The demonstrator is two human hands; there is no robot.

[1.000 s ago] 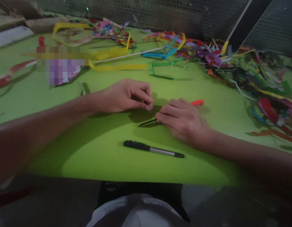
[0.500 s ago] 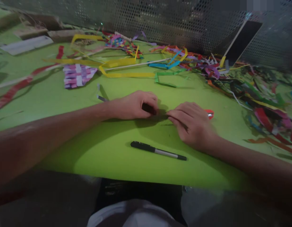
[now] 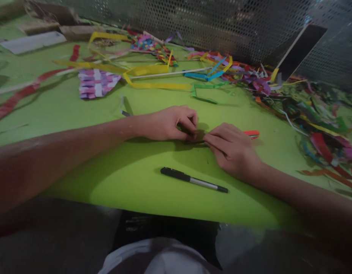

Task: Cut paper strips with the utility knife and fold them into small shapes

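Note:
My left hand (image 3: 180,123) is closed in a pinch, with its fingertips at a thin dark strip (image 3: 197,142) low over the green tabletop (image 3: 136,171). Just to the right, my right hand (image 3: 233,148) pinches the other end of this strip between thumb and fingers. Its kind is hard to make out, since the fingers cover most of it. Behind my right hand pokes out the orange-red end of a tool (image 3: 252,133), the rest hidden. Nearer to me lies a black and silver pen (image 3: 194,180).
A purple and white woven paper piece (image 3: 97,83) lies beyond my left forearm. Yellow strips (image 3: 161,86), a green folded strip (image 3: 206,99) and a tangle of coloured strips (image 3: 321,129) spread across the back and right. A perforated metal panel (image 3: 193,26) stands behind.
The view has shifted slightly. My left hand's fingertips have come closer to my right hand's and down onto the strip. More of the orange-red tool end shows.

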